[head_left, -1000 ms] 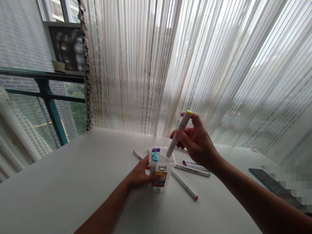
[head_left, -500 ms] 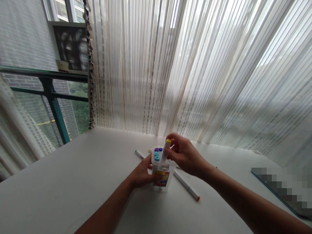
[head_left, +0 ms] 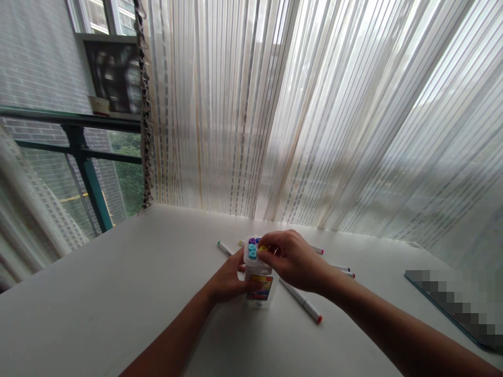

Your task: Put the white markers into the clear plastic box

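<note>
A clear plastic marker box [head_left: 258, 287] with a yellow and red label stands upright on the white table [head_left: 118, 293]. My left hand [head_left: 228, 280] grips its left side. Several markers stand inside, their purple, blue and cyan caps [head_left: 252, 248] showing at the top. My right hand [head_left: 288, 259] rests over the box's opening, fingertips on a yellow-capped marker [head_left: 262, 248] pushed down among the others.
Loose white markers lie on the table: an orange-tipped one [head_left: 302, 302] right of the box, a green-tipped one [head_left: 223, 247] behind it, others [head_left: 340, 269] past my right hand. A dark flat device [head_left: 451, 303] lies at far right. Sheer curtains [head_left: 314, 115] hang behind.
My right hand has lowered the yellow-capped marker from high above the box down into it, until only its cap shows. My left hand has kept hold of the box.
</note>
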Available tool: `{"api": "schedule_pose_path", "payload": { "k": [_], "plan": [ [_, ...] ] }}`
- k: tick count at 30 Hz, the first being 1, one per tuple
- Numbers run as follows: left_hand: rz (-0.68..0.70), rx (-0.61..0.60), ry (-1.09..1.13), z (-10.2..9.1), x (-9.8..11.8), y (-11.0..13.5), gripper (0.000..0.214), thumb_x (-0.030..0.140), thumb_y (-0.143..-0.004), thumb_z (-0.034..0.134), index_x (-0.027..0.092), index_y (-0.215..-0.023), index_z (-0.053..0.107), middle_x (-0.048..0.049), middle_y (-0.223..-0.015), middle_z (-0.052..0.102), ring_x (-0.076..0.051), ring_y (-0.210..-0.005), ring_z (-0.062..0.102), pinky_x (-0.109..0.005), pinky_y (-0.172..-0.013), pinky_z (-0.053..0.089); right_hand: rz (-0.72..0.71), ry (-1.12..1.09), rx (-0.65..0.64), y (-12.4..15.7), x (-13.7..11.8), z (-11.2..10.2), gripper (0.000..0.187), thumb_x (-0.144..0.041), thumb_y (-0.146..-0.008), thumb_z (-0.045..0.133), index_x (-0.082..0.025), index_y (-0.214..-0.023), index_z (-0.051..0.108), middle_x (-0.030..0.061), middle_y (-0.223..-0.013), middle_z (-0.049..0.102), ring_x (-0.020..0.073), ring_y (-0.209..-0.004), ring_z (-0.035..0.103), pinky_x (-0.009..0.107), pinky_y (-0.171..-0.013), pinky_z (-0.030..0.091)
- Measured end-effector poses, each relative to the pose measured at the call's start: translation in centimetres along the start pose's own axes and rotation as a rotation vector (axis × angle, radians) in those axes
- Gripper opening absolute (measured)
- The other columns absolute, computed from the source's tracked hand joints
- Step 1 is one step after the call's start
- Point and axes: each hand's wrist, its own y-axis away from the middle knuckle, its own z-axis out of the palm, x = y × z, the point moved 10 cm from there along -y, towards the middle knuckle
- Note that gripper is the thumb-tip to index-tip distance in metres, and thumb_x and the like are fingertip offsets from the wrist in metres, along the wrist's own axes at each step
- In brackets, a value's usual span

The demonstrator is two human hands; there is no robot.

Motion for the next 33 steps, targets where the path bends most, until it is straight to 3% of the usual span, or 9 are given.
{"api": "schedule_pose_path", "payload": {
  "k": [11,26,33],
  "plan": [
    [0.022,-0.006,-0.015,0.0,0.0,-0.1,0.056,0.025,-0.061,0.073,0.018,-0.111,0.049,-0.0039,-0.093,0.060,-0.021,-0.086,0.056,-0.032,-0.076,0.045,-0.031,0.102,-0.060,0.0,-0.7,0.7,0.021,-0.015,-0.075,0.048,-0.013,-0.060,0.061,0.0008,-0.058,0.054,0.0072,-0.052,0.039,0.022,-0.052,0.026],
    [0.012,0.004,-0.022,0.0,0.2,0.0,0.054,0.025,-0.060,0.073,0.016,-0.108,0.050,-0.0048,-0.098,0.060,-0.020,-0.084,0.056,-0.028,-0.071,0.044,-0.038,0.241,-0.122,-0.1,-0.7,1.4,0.026,-0.020,-0.080,0.043,-0.014,-0.064,0.062,0.0053,-0.062,0.060,0.0095,-0.054,0.043,0.023,-0.054,0.028],
    [0.013,0.013,-0.023,-0.1,0.0,0.0,0.057,0.026,-0.060,0.073,0.017,-0.110,0.049,-0.0057,-0.101,0.060,-0.021,-0.086,0.056,-0.030,-0.073,0.044,-0.055,0.163,-0.126,-0.1,-0.9,1.0,0.025,-0.021,-0.082,0.043,-0.014,-0.062,0.057,0.0016,-0.057,0.054,0.0074,-0.050,0.037,0.022,-0.052,0.026]
  ]
}}
